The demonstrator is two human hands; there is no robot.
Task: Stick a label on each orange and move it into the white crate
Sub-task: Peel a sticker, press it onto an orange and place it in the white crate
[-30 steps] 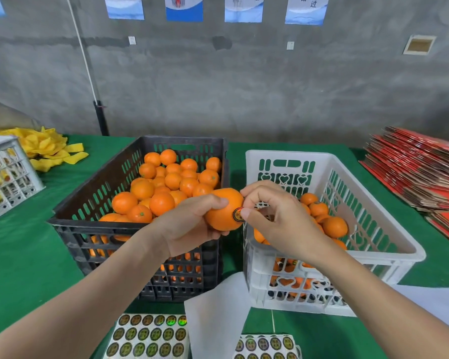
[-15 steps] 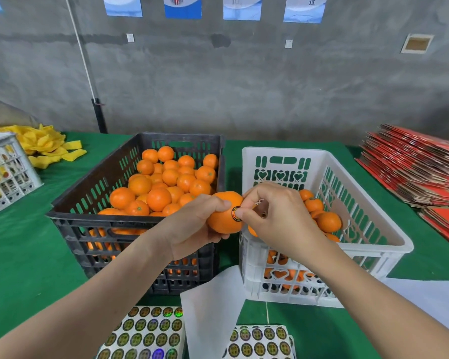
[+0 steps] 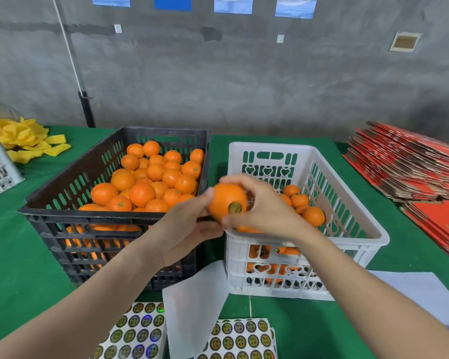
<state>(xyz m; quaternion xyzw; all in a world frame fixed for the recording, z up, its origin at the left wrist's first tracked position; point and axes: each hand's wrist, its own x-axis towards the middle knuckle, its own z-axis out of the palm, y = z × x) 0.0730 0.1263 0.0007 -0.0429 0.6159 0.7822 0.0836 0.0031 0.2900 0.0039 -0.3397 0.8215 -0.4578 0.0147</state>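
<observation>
The small gold label now lies flat on the round orange fruit, and the right hand has curled its fingers round it, the left hand still cupping it, over the near corner of the white plastic crate, so I judge dropping comes next.

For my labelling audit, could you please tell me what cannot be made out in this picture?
Print on the label on the held orange: blurred, too small, head view.
White crate floor: hidden by the right hand and oranges, head view.
Sticker sheets: cut by bottom edge.
</observation>
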